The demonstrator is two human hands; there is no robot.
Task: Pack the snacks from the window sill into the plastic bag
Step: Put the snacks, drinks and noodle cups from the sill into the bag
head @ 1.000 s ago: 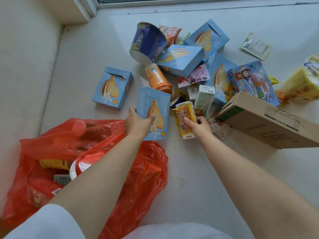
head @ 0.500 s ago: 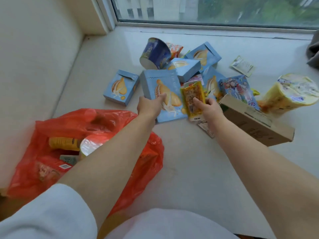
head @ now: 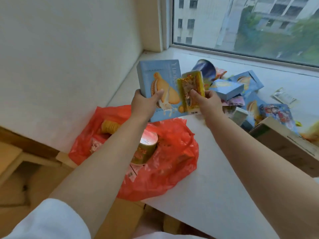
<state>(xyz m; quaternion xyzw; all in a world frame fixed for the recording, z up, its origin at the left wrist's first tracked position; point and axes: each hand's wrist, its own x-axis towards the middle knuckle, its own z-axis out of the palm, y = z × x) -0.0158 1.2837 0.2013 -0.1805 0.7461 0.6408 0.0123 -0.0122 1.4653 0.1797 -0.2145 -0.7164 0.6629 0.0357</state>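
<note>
While both hands were raised above the red plastic bag (head: 160,171), the step in hand looked like the carry from pile to bag, with two snacks lifted at once. The left hand (head: 145,103) gripped a blue biscuit box (head: 158,78) by its lower left corner, thumb curled across the front and fingers behind, holding the box upright above the bag's far edge. The right hand (head: 208,101) pinched a yellow snack packet (head: 190,88) between thumb and fingers, its upper part standing just beside the box, touching or overlapping its right edge.

The bag lay open on the window sill (head: 215,187), directly below and nearer than both hands, its near side hanging over the sill's edge. Inside it showed a round tub with a foil lid (head: 146,147) and a yellow pack (head: 108,126), among other goods too blurred to name.

The next move, as I judged it, called for lowering both items into the bag's mouth and letting go, the box probably laid flat so it would not catch the thin plastic. Farther from the bag, to its right, the remaining pile of snacks (head: 241,94) waited beside a brown cardboard box (head: 284,145).
</note>
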